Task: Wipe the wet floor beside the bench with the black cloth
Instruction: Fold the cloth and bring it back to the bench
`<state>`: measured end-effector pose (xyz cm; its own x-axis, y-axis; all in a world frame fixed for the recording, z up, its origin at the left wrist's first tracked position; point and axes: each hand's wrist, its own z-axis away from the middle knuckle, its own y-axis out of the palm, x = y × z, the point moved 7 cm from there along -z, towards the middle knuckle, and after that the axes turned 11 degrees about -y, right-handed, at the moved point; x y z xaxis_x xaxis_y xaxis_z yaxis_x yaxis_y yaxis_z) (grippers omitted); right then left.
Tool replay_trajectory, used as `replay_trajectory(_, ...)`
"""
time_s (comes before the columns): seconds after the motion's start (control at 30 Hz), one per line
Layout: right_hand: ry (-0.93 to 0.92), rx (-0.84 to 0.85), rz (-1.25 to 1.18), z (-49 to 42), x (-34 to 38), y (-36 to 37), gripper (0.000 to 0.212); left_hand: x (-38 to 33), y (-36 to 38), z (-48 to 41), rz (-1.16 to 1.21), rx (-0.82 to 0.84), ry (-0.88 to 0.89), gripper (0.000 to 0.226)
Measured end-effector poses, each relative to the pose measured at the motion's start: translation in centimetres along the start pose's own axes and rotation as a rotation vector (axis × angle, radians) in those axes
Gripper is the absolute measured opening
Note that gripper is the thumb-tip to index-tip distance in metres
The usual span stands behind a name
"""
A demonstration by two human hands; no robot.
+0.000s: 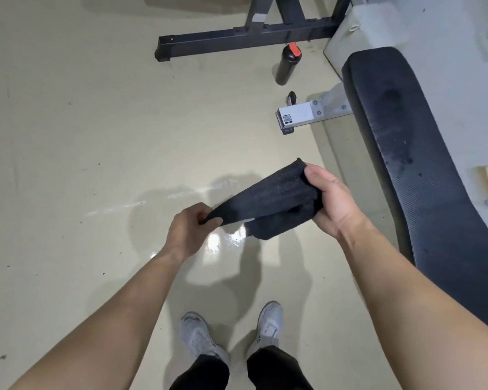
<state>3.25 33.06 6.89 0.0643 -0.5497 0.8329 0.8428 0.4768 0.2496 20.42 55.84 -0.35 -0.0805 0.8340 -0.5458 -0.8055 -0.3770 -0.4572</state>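
The black cloth point(268, 201) is stretched in the air between both hands, well above the floor. My left hand point(190, 230) pinches its lower left corner. My right hand point(330, 201) grips the bunched right end, thumb on top. A lower fold of the cloth hangs beneath. Under the cloth, a shiny wet patch point(223, 240) glistens on the beige floor, with wet streaks point(119, 208) running off to the left. The black padded bench point(423, 175) runs along the right side.
A black bottle with a red cap point(287, 64) stands on the floor ahead. A black metal rack base point(237, 42) crosses the top. The bench's white foot point(296, 116) sticks out left of the pad. My grey shoes point(197, 336) stand just behind the wet patch.
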Motion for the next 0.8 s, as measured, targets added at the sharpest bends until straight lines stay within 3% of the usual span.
replay_trajectory(0.13,-0.071,-0.099,0.131,0.5,1.1,-1.0,0.021,-2.3,-0.1,1.2,0.3,0.034,-0.101,0.011)
replay_trajectory(0.27,-0.097,0.041,0.266,0.2,0.3,-0.4,0.024,-6.2,4.3,2.2,0.64,0.202,-0.293,0.011)
replay_trajectory(0.43,-0.099,0.142,0.262,-1.4,-1.1,0.0,0.019,-11.6,8.9,3.0,0.992,0.297,-0.475,0.027)
replay_trajectory(0.67,-0.193,0.329,0.503,-4.7,1.4,-4.1,0.023,-16.3,12.4,0.9,0.977,0.192,-0.627,0.028)
replay_trajectory(0.73,-0.23,0.351,0.564,-5.6,2.8,-5.8,0.027,-18.4,13.6,0.5,0.922,0.233,-0.61,0.031)
replay_trajectory(0.8,-0.312,0.392,0.625,-6.4,4.2,-7.3,0.024,-20.9,14.9,0.1,0.764,0.267,-0.527,0.017)
